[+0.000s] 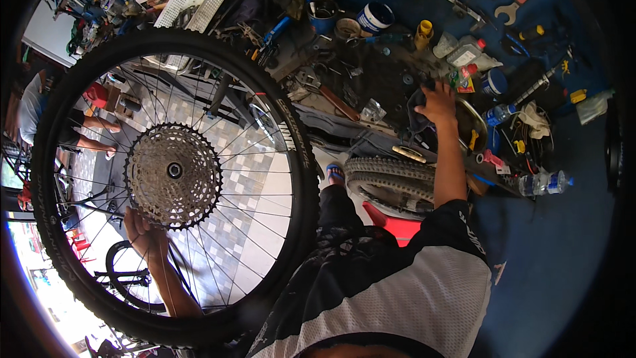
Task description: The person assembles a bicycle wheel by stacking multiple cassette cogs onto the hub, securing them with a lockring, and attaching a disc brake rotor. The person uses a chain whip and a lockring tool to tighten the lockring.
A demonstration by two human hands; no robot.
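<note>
A bicycle wheel (301, 152) with a black knobbly tyre is held up at the left, its large, dirty rear cassette (149, 172) facing me. My left hand (147, 237) reaches in behind the spokes, with curled fingers at the cassette's lower edge. The cassette partly hides what the fingertips grip, but the hand appears closed on the wheel. Over the cluttered workbench, my right arm is stretched out. My right hand (438, 103) closes around a dark, crumpled cloth (417, 107), beside a round metal-rimmed tray (478, 129).
Bench items include a white plastic basket (192, 6), an adjustable wrench (308, 79), a white-and-blue tub (375, 18) and a clear bottle (467, 52). A water bottle (544, 183) lies at the right. Spare tyres (391, 185) and a red object (394, 225) sit below. Another person (40, 109) is at far left.
</note>
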